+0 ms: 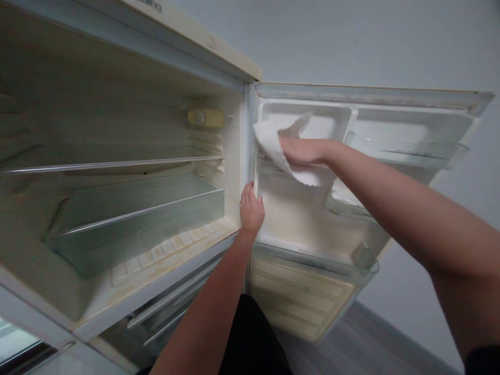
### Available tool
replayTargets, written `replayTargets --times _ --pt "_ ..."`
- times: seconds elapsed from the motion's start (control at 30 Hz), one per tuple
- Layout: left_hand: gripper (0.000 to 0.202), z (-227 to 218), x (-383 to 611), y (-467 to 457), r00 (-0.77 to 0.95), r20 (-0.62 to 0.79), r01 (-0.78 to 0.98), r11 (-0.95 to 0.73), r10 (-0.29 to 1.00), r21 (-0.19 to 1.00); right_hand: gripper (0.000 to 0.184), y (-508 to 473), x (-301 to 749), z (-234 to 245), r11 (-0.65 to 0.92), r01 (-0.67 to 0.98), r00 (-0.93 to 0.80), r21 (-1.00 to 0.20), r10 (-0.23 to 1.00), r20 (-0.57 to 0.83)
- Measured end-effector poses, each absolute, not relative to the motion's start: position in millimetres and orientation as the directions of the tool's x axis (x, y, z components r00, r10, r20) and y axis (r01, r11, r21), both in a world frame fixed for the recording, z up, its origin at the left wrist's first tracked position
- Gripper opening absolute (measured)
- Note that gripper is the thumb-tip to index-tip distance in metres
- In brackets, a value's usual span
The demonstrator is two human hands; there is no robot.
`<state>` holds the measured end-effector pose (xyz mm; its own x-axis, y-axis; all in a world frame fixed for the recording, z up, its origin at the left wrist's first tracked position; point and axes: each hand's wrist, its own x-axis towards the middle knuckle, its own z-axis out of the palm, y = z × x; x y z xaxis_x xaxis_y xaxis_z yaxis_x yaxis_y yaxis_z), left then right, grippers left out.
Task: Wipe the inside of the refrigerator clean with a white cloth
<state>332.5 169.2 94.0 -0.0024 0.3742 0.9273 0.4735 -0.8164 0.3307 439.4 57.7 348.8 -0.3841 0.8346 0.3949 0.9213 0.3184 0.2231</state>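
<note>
Home kitchen, open old fridge [128, 172], plain grey wall [371, 41], wood-look floor [351, 344]

One head-worn camera looks forward and slightly down, close to the open fridge [117, 198] and its door [312, 219].

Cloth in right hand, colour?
White; the cloth under the right hand shows best in the head view.

The fridge door [312, 219] stands wide open. The right hand [302, 151] presses a white cloth [273, 143] flat against the door's upper compartment (its inner walls look yellowed), while the left hand [251, 208] grips the door's inner edge just below. Inside the fridge, glass shelves [128, 213] sit bare beside a yellowish lamp cover [205, 117].
</note>
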Motion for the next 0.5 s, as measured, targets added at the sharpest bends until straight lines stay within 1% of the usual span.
replayTargets --times 0.03,0.1,0.13,0.17,0.2,0.33,0.43,0.5 --pt "0.051 93 333 171 -0.006 0.926 0.473 -0.815 0.377 0.334 0.073 60 435 343 0.301 0.929 -0.36 0.215 0.867 0.344" --pt "0.05 92 334 174 -0.015 0.926 0.477 -0.811 0.378 0.339 0.096 62 427 335 0.251 0.947 -0.298 0.201 0.919 0.257" --pt "0.05 91 334 176 -0.019 0.927 0.481 -0.809 0.375 0.337 0.105 62 425 332 0.23 0.952 -0.276 0.201 0.931 0.238" --pt "0.049 90 334 177 -0.02 0.928 0.488 -0.807 0.372 0.334 0.11 62 423 330 0.217 0.955 -0.263 0.202 0.936 0.233" --pt "0.049 89 335 179 -0.019 0.928 0.494 -0.804 0.371 0.331 0.111 63 423 329 0.216 0.955 -0.261 0.204 0.936 0.234" --pt "0.049 87 335 182 -0.012 0.923 0.508 -0.793 0.385 0.337 0.105 67 429 325 0.256 0.94 -0.312 0.225 0.912 0.266" --pt "0.048 87 335 182 -0.016 0.927 0.494 -0.803 0.375 0.333 0.107 68 430 320 0.245 0.932 -0.319 0.266 0.904 0.286" --pt "0.047 88 335 182 -0.017 0.932 0.483 -0.813 0.362 0.325 0.104 65 429 318 0.228 0.926 -0.315 0.3 0.904 0.287"
